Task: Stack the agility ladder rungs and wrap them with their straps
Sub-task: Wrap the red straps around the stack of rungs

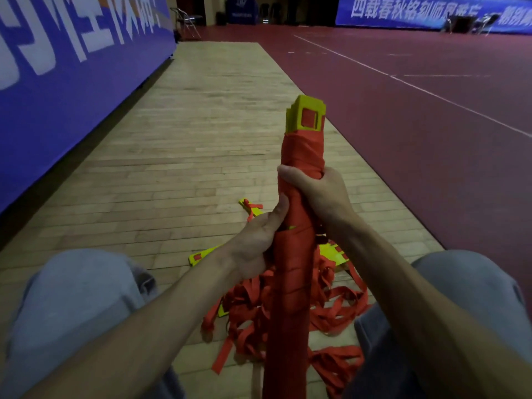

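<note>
Wood floor (184, 133): 2 hands, left hand (256, 240), right hand (319, 191), grip 1 strap-wrapped rung bundle (299, 214)

Nearly upright, the stack of yellow rungs (306, 116) is bound along most of its length in red strap (290, 269); only its slotted top end is bare. Beneath it, loose red straps (339, 303) lie tangled on the wooden floor (201, 139), among further yellow rungs (201, 256).

The lower end of the wrapped bundle (290, 269) runs off the bottom edge, so I can't see it. The left hand (254, 244) has its fingers hidden behind the bundle. Loose rungs (201, 256) on the floor (201, 125) beyond the bundle are partly blocked by that hand. Chairs (187, 20) far past the bundle are too dim for me to make out.
</note>
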A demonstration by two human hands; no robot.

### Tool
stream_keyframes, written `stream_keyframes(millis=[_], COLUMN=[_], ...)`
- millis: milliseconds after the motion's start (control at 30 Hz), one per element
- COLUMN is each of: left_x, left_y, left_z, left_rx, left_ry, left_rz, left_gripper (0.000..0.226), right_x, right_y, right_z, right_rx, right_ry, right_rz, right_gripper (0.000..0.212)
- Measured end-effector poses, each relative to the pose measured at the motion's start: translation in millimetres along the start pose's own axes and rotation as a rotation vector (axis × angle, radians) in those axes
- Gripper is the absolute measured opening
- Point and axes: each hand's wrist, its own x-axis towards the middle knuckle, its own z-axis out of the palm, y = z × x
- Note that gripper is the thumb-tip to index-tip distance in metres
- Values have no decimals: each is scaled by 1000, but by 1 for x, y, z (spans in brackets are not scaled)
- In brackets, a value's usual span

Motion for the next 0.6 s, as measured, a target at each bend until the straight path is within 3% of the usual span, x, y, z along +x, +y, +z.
stream_keyframes(millis=[100,200,267,367,433,533,600], left_x=[8,17,16,17,21,19,18], left_y=[-4,-17,-28,-36,-40,-34,-24], left_z=[12,13,14,16,15,13,11], left_rx=[-29,398,619,549,527,421,239], left_ry=[132,349,361,442,539,612,586], left_rz=[-26,-53,-23,-11,-16,-33,-81], left_gripper=[65,77,74,70,63,50,47], right_x=[5,11,14,13,11,3,2], right_y=[-2,-2,-1,0,2,2,2], right_z=[-4,-9,-13,-14,-8,-1,-1], right_rx=[39,68,126,32,-136,-441,-471], right_ry=[108,221,273,313,301,277,236], right_rz=[30,59,71,82,43,-114,-244], right_gripper=[20,20,20,25,41,58,57])
